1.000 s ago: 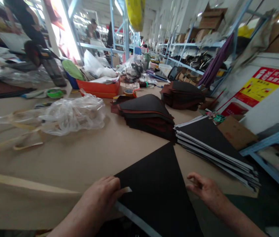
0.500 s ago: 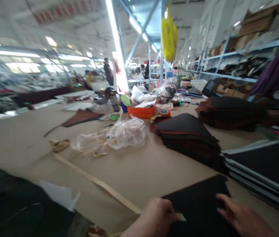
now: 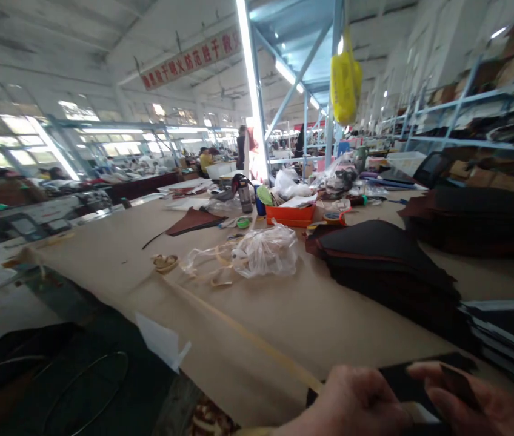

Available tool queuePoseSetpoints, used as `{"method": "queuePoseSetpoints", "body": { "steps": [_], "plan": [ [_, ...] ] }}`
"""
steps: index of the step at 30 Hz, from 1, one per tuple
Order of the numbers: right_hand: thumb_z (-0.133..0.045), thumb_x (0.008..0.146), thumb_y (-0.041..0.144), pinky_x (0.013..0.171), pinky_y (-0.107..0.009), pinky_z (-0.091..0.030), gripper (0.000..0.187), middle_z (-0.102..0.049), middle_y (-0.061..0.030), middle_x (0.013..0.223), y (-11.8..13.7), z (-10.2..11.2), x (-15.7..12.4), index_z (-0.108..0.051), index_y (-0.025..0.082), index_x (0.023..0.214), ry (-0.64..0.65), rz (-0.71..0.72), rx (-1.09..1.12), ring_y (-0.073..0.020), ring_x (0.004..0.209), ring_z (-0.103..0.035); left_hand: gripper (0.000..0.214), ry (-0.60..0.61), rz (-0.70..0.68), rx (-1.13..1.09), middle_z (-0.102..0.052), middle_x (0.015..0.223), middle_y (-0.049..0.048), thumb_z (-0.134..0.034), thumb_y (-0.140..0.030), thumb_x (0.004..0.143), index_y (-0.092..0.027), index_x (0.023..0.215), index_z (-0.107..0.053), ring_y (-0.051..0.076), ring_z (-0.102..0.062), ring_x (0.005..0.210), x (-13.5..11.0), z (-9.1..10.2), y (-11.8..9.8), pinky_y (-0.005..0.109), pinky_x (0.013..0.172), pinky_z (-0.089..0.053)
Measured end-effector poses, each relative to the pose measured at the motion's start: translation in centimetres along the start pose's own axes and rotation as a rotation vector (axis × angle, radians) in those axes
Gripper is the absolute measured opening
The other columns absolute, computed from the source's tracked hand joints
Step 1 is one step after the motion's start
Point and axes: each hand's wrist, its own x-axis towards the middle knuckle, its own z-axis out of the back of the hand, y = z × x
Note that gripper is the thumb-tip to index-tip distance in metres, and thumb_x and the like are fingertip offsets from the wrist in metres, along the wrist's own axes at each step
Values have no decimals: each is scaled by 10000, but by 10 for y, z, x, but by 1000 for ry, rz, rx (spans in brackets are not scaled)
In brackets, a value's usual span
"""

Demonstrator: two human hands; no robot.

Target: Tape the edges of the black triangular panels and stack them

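Observation:
My left hand [image 3: 352,399] is closed at the lower right, over a black flat panel [image 3: 396,378]. A pale tan strip [image 3: 257,342] runs across the table to this hand, and a light end shows past its fingertips. Beside it, my right hand [image 3: 493,399] has its thumb and fingers closed about a dark flat edge, which looks like part of the black panel. Both hands partly cover the panel, and its lower part lies out of frame. The strip's coiled end [image 3: 165,262] rests on the table at left.
A clear plastic bag [image 3: 266,251] lies mid-table, before an orange box [image 3: 291,215]. Stacks of dark cut pieces [image 3: 375,260] and edged black panels [image 3: 511,333] stand at right. A brown piece [image 3: 196,222] lies farther left. White paper [image 3: 159,339] hangs over the table's near edge.
The view has swung left, so the table things sit farther right. My hands have come closer together over the black panel, and the right fingers have closed from a looser, more parted pose.

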Motion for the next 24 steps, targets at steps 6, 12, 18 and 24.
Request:
{"method": "queuePoseSetpoints", "body": {
  "steps": [6,12,18,24],
  "plan": [
    [-648,756,499,423,-195,-195,427,-274,84,521,27,10,-6,-634,141,989,216,-154,342,-49,444,-252,332,-118,-60,-35,-438,455,-52,-536,-364,794,-160,533,-511,72,-336,454,-12,9,-4,207,464,-275],
    [-675,746,400,512,-198,-330,318,-493,35,655,35,4,-14,-643,162,954,276,-156,245,-55,534,-385,313,-98,-62,71,-469,493,-48,-513,-367,824,-171,581,-521,83,-368,477,-1,3,14,214,477,-291],
    [-602,799,330,618,-222,-364,172,-508,26,705,46,-10,-10,-573,163,771,357,-39,97,-86,642,-432,311,-100,-69,163,-430,477,-53,-511,-351,800,-174,545,-486,80,-349,471,3,-3,7,215,472,-276],
    [-516,796,242,531,-209,-285,134,-386,53,610,25,12,3,-481,167,691,268,-36,-1,-71,564,-338,282,-18,-4,285,-388,500,-48,-428,-375,783,-191,570,-452,96,-344,486,2,11,22,223,471,-276]
  ]
}}
